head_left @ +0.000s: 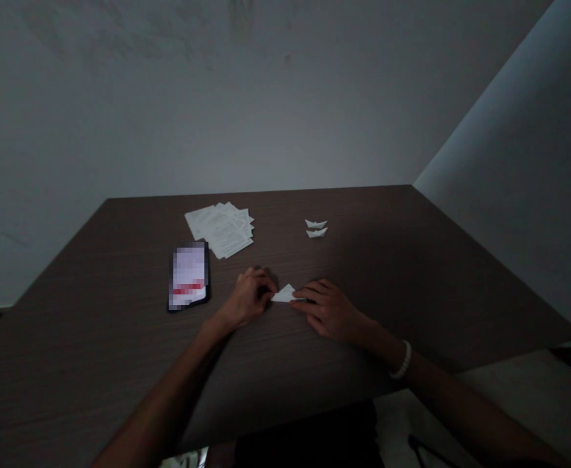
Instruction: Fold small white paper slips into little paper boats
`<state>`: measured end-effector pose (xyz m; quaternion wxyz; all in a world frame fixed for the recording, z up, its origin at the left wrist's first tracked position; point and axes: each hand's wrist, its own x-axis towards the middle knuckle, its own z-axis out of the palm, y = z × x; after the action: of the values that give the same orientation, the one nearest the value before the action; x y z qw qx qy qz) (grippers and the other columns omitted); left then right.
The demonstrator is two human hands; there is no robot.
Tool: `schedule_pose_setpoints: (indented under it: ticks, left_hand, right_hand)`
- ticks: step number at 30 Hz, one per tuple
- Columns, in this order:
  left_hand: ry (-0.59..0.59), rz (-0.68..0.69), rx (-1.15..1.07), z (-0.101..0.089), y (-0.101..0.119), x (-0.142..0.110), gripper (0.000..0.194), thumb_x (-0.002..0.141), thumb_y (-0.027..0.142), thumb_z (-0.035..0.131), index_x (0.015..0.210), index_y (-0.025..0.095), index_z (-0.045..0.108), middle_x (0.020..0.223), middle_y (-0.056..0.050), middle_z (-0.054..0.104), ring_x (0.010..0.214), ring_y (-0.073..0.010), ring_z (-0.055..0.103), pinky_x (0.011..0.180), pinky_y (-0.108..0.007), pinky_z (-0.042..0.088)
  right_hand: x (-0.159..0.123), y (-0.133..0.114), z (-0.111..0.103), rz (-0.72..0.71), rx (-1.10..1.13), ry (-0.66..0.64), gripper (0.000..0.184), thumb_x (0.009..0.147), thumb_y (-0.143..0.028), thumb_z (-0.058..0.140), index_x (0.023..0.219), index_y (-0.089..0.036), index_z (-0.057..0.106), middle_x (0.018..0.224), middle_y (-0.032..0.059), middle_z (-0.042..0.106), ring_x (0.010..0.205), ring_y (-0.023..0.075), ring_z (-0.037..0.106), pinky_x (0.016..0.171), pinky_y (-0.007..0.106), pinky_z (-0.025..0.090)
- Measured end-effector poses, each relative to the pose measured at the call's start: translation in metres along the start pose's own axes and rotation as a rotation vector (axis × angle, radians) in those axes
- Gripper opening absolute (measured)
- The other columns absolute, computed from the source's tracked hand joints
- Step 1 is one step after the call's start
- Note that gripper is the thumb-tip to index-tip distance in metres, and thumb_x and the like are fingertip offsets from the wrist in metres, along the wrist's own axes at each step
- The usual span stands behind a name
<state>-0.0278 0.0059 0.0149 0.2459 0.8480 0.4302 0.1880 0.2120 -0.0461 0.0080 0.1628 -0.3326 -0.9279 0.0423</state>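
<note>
A small folded piece of white paper (284,294) lies on the dark wooden table (412,273) between my two hands. My left hand (250,296) is curled, its fingertips pinching the paper's left edge. My right hand (327,307) lies flat with fingers stretched out, pressing on the paper's right end. A white bracelet (403,361) circles my right wrist.
A fanned stack of white paper sheets (221,227) lies at the back centre. A phone (189,275) with a lit screen rests to the left of my hands. Two small folded paper boats (316,227) sit at the back right. Walls close in behind and to the right.
</note>
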Motion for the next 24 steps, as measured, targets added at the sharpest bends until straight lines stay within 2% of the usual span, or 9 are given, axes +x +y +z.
schedule_pose_setpoints:
  ticks: [5, 8, 11, 16, 24]
  left_hand:
    - [0.020, 0.032, 0.000, 0.000, -0.001, -0.001, 0.016, 0.075, 0.011, 0.057, 0.081, 0.021, 0.068, 0.091, -0.004, 0.064, 0.093, -0.0228, 0.053, 0.086, -0.040, 0.040]
    - [0.033, 0.037, 0.025, 0.001, 0.000, -0.002, 0.007, 0.077, 0.021, 0.063, 0.083, 0.020, 0.066, 0.093, -0.004, 0.064, 0.094, -0.0238, 0.052, 0.086, -0.041, 0.039]
    - [0.033, 0.026, 0.049, 0.005, 0.001, -0.003, 0.011, 0.077, 0.028, 0.067, 0.085, 0.020, 0.065, 0.096, -0.004, 0.063, 0.095, -0.0246, 0.051, 0.086, -0.042, 0.038]
    - [0.037, 0.023, 0.052, 0.009, 0.004, -0.003, 0.008, 0.080, 0.027, 0.064, 0.084, 0.020, 0.064, 0.094, -0.004, 0.064, 0.096, -0.0248, 0.051, 0.085, -0.042, 0.037]
    - [0.073, 0.038, 0.034, 0.011, 0.011, -0.002, 0.006, 0.082, 0.022, 0.060, 0.077, 0.019, 0.061, 0.085, -0.003, 0.065, 0.090, -0.0230, 0.053, 0.082, -0.039, 0.038]
  right_hand:
    - [-0.001, 0.001, 0.003, 0.019, 0.005, 0.021, 0.036, 0.085, -0.016, 0.057, 0.119, -0.023, 0.063, 0.124, 0.0062, 0.063, 0.110, 0.0240, 0.051, 0.090, 0.041, 0.039]
    - [-0.001, 0.002, 0.005, 0.050, 0.016, 0.049, 0.035, 0.085, -0.016, 0.057, 0.118, -0.024, 0.064, 0.126, 0.0050, 0.062, 0.111, 0.0242, 0.051, 0.092, 0.042, 0.040]
    - [0.000, 0.002, 0.006, 0.125, 0.052, 0.080, 0.031, 0.087, -0.017, 0.057, 0.116, -0.025, 0.065, 0.124, 0.0045, 0.062, 0.110, 0.0239, 0.051, 0.092, 0.042, 0.041]
    - [0.007, 0.005, 0.009, 0.310, 0.109, 0.187, 0.032, 0.087, -0.024, 0.062, 0.119, -0.023, 0.063, 0.117, 0.0065, 0.064, 0.105, 0.0225, 0.053, 0.092, 0.040, 0.043]
    - [0.016, 0.009, 0.009, 0.434, 0.178, 0.210, 0.018, 0.082, -0.029, 0.070, 0.097, -0.020, 0.067, 0.097, 0.0045, 0.067, 0.095, 0.0205, 0.055, 0.086, 0.035, 0.044]
